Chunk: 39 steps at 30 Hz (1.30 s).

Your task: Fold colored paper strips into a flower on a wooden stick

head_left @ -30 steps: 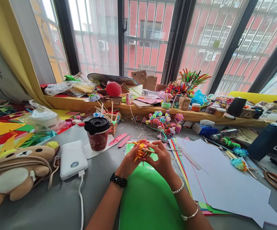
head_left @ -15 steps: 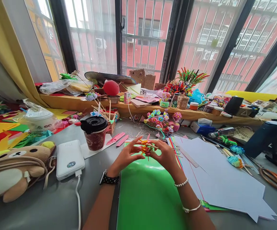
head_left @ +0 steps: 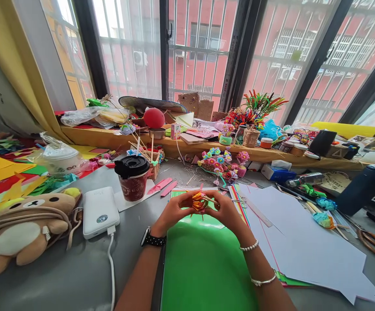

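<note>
Now, past the bear pouch (head_left: pixel 28 224), the white power bank (head_left: pixel 100 211) and the coffee cup (head_left: pixel 132 179), the left hand (head_left: pixel 171 211) and right hand (head_left: pixel 228 211) pinch a small orange paper flower (head_left: pixel 199 201) between them, just above the green sheet (head_left: pixel 203 268) on the grey surface (head_left: pixel 61 276). Their fingers (head_left: pixel 183 199) curl in narrow on it. It looks light, thin and easy to squash, so hold it softly near its base. A moment ago the left fingers were spread wide; now they tuck in.
</note>
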Tool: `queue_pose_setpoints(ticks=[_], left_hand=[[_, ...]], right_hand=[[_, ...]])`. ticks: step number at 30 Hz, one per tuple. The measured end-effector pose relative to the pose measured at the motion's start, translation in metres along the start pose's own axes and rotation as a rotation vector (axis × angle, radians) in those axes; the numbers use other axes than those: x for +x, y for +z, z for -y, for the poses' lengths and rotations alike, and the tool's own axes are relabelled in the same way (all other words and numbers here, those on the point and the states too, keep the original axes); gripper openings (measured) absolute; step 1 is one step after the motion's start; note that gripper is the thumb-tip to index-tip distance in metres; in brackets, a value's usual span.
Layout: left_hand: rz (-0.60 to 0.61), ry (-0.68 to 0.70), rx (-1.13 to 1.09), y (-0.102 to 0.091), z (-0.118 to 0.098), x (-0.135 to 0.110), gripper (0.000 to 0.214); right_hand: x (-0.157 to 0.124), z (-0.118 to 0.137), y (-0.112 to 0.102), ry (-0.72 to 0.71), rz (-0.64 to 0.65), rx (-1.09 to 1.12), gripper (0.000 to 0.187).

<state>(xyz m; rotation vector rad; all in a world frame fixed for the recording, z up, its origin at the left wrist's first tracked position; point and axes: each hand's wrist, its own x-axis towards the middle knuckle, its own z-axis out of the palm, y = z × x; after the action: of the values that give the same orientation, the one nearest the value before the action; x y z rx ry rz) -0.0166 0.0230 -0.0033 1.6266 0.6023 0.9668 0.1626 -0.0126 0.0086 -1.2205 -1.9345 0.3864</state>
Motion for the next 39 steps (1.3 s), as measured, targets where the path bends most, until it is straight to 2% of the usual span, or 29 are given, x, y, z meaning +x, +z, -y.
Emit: queue_pose_setpoints(ticks=[3, 8, 14, 28, 31, 36, 39], left_hand=[[0.019, 0.017, 0.03, 0.0016, -0.0025, -0.0007, 0.066], [-0.012, 0.01, 0.028, 0.0013, -0.0029, -0.0007, 0.059], [-0.036, -0.022, -0.055, 0.0017, -0.0007, -0.0002, 0.057], [-0.094, 0.009, 0.049, -0.0011, 0.0027, 0.0001, 0.049], [-0.114, 0.001, 0.033, -0.0011, 0.002, -0.0004, 0.048], [-0.066, -0.02, -0.058, 0.0003, -0.0007, -0.0003, 0.059], [-0.067, -0.042, -0.091, 0.0013, -0.0023, 0.0002, 0.055]], right_hand=[[0.0005, -0.0014, 0.0023, 0.024, -0.006, 0.019, 0.031], [0.0009, -0.0021, 0.005, 0.017, -0.015, 0.048, 0.03], [-0.0002, -0.0025, 0.0074, 0.036, -0.039, 0.185, 0.028], [-0.0017, 0.0008, 0.0093, 0.01, -0.12, 0.112, 0.026], [-0.0014, 0.0014, 0.0089, -0.002, -0.141, 0.09, 0.025], [-0.0005, 0.001, 0.0091, -0.007, -0.136, 0.116, 0.028], [-0.0006, 0.001, 0.0096, -0.005, -0.13, 0.116, 0.028]])
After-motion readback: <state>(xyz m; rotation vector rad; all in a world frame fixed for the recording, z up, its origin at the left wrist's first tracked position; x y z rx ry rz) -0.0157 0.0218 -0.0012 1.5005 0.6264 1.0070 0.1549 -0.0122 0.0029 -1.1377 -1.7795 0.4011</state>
